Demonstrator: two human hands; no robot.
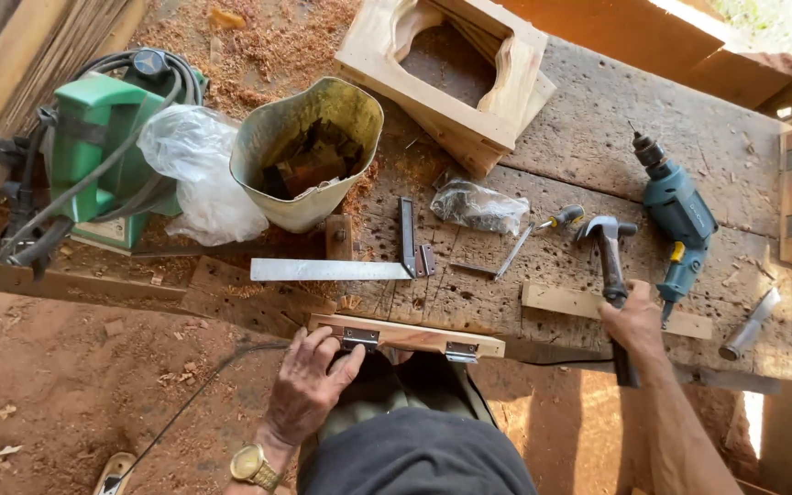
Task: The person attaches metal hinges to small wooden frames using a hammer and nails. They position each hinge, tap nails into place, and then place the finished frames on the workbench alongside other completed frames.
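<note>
My left hand [309, 380] grips a narrow wooden strip [410, 335] at the near edge of the workbench. Two small metal hinges [360, 338] are set into that strip. A gold wristwatch sits on that wrist. My right hand [634, 321] is closed around the handle of a claw hammer [606, 240], whose steel head points away from me over the bench top. A flat wood batten [561, 301] lies just left of the right hand.
On the worn workbench [552, 165] lie a steel try square [341, 269], a small screwdriver [543, 229], a plastic bag of hardware [480, 205], a blue electric drill [676, 220], a dented metal bucket [309, 160], a green power tool [93, 147] and wooden frames [456, 82]. Sawdust covers the far left.
</note>
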